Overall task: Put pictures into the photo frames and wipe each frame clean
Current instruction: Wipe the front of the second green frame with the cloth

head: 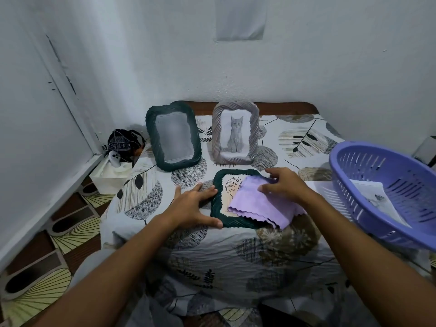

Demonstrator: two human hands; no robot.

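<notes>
Here the dark green frame (236, 199) lies flat on the leaf-patterned worktop (236, 256), the left hand (195, 206) resting spread fingers on its left edge while the right hand (286, 185) presses relaxed fingers onto the purple cloth (259, 206) covering it.

Both bare forearms reach forward from the lower edge of the view, converging slightly toward the middle. The left hand (197, 206) lies palm down, fingers straight and spread, thumb stretched toward the body. The right hand (286, 185) is also palm down — fingers loosely extended and fanned leftward, wrist slightly raised.
</notes>
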